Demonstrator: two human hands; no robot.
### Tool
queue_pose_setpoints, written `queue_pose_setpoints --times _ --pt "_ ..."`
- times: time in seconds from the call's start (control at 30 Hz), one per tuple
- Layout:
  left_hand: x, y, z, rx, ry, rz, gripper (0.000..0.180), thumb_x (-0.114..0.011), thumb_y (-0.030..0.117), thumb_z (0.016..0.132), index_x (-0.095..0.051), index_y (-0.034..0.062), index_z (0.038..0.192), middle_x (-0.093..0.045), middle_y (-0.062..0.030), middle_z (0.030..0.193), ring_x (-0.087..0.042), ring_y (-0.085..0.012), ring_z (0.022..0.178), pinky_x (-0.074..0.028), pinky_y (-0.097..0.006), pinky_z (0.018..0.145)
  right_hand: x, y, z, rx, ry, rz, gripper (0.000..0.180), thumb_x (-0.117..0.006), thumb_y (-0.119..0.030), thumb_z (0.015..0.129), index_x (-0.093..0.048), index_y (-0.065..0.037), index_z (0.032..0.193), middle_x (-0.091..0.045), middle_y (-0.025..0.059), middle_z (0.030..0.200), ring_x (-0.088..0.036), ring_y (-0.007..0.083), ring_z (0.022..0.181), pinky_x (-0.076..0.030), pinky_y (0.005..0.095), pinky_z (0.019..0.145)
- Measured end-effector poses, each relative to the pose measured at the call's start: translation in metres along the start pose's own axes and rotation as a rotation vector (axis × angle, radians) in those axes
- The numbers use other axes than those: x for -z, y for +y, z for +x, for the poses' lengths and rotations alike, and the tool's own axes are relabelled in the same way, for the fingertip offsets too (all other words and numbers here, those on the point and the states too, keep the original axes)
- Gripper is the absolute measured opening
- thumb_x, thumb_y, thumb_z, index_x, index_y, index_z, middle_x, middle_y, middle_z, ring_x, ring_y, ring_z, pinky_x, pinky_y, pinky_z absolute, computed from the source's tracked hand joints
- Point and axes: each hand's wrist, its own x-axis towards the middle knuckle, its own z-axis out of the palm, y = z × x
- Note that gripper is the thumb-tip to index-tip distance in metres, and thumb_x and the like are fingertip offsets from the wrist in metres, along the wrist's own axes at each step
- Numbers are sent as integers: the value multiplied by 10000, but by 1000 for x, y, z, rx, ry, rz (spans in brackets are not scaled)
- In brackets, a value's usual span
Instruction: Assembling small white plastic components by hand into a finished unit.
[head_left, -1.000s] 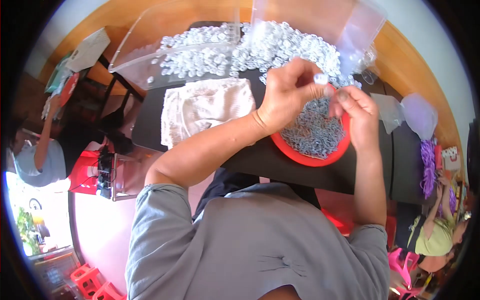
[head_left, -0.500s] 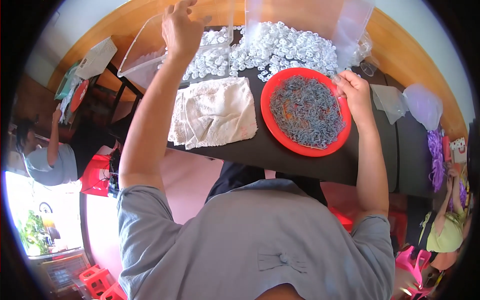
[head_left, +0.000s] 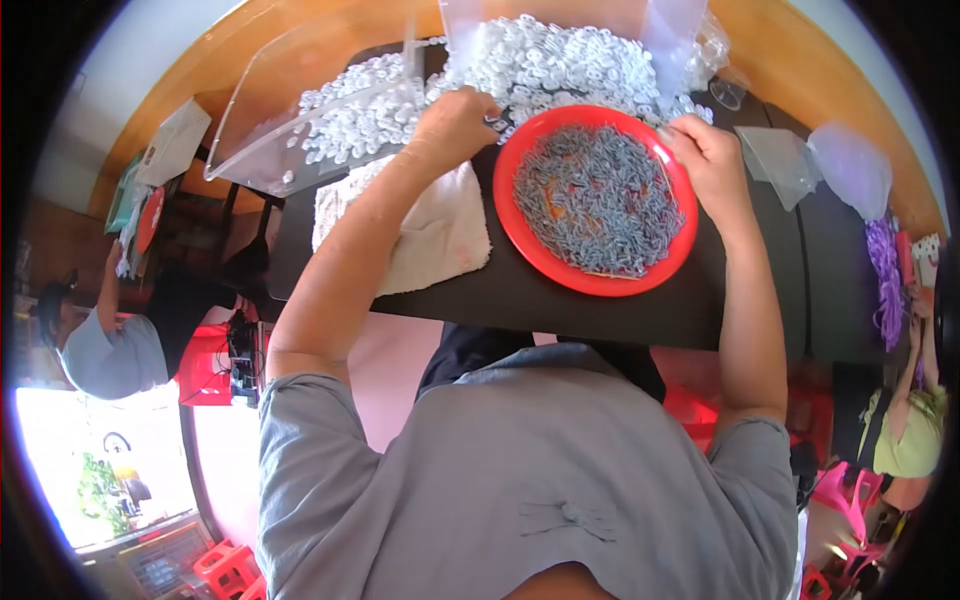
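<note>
My left hand (head_left: 455,128) is over the near edge of a heap of small white oval plastic pieces (head_left: 560,65), left of the plate. Its fingers curl together at the tips; whatever they pinch is too small to make out. A red plate (head_left: 515,235) full of small grey screw-like pieces (head_left: 600,200) rests on the dark table. Beside its upper right rim, my right hand (head_left: 710,170) is closed, thumb against fingers, and what it holds is hidden. Beneath my left forearm lies a folded cream cloth (head_left: 440,240).
A clear plastic bin (head_left: 250,150) lies at the far left with more white pieces (head_left: 365,110). Clear bags (head_left: 850,165) and purple strands (head_left: 883,285) are on the right. Other people work at the left (head_left: 115,345) and right (head_left: 915,435) edges.
My left hand has come down from above the clear bin, toward me and to the right, its fingers drawing together. My right hand stays beside the plate's rim. The whole view has shifted slightly.
</note>
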Motion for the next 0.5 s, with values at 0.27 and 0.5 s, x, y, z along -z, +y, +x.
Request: queue_pose_setpoints --times 0.27,0.5 --pt "-11 -11 3 165 -103 -203 152 -722 171 747 -660 51 816 -673 -132 795 -645 -309 790 -503 -403 724 -11 -22 -9 235 -207 -160 115 -665 -21 787 -606 -24 886 -598 49 768 -567 152 630 -446 275 600" --pt "-11 -9 -2 173 -60 -124 170 -731 123 750 -667 12 863 -669 -118 774 -638 -225 735 -498 -349 701 -7 -53 -17 102 -625 -224 230 -721 -90 702 -595 -46 890 -548 63 705 -541 192 612 -434 335 598"
